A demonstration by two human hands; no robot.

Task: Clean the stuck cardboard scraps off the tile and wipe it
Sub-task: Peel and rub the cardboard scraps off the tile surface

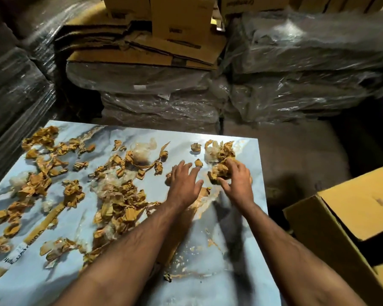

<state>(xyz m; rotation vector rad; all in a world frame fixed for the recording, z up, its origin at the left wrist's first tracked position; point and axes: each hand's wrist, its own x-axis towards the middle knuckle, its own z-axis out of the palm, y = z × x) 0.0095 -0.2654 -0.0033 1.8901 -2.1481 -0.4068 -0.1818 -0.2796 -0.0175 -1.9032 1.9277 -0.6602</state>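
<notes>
Under both hands: a pale blue marbled tile (pixel 208 272), lying flat, forearms stretched across its near right part.

Left hand (pixel 184 184): palm down, fingers spread and straight, gripping nothing, resting on or just above the tile. Tips toward a small scrap (pixel 198 162) just beyond them; contact with it impossible to tell. Torn, stuck cardboard and brown residue directly under and beside the wrist.

Right hand (pixel 237 180): fingers curled over a clump (pixel 219 172) of crumpled cardboard, gripping it from above, thumb stretched toward the left hand. Just beyond the clump, more crumpled cardboard mixed with clear plastic film (pixel 210 154), near the tile's far right corner.

Left of the left hand: scraps (pixel 119 191) strewn thick over most of the tile, with bits of film among them, reaching to the far left corner.

Between the forearms and nearer the body: mostly bare tile with smears and small flecks.

Right of the right forearm, off the tile: an open box (pixel 341 217).

Beyond both hands, past the tile's far edge: plastic-wrapped stacks (pixel 296 85) and flattened cartons (pixel 146 51).
</notes>
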